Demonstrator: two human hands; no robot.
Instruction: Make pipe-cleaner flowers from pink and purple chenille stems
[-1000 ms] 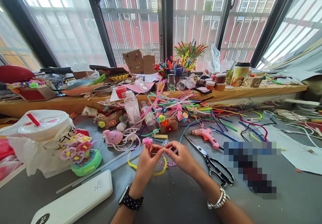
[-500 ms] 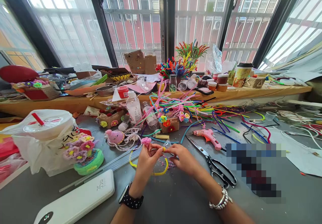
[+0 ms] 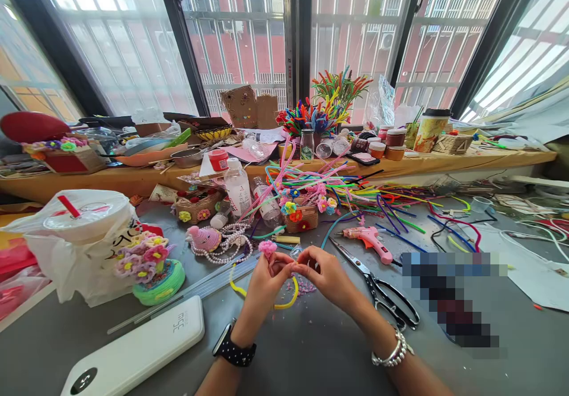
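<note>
My left hand (image 3: pixel 269 274) is closed on a fuzzy pink pipe-cleaner flower (image 3: pixel 267 248), whose head sticks up above the fingers. Thumb and forefinger of my right hand (image 3: pixel 316 268) pinch together, touching the left fingertips. A yellow pipe cleaner (image 3: pixel 288 302) curves in a loop below, passing behind the left wrist and rising toward the pinch; its end between the fingers is hidden now. Pink and purple fluff scraps (image 3: pixel 304 286) lie on the grey table under my hands.
Right of my hands lie large scissors (image 3: pixel 377 292) and a pink glue gun (image 3: pixel 368 240). A white power bank (image 3: pixel 137 348), clear glue sticks (image 3: pixel 195 298) and a bagged drink cup (image 3: pixel 86 224) are on the left. Behind are a pearl string (image 3: pixel 233 245) and many coloured pipe cleaners (image 3: pixel 311 176).
The right hand has turned and drawn in, its fingertips now meeting the left ones. The yellow piece between the fingertips is now covered. The pink flower has shifted slightly right.
</note>
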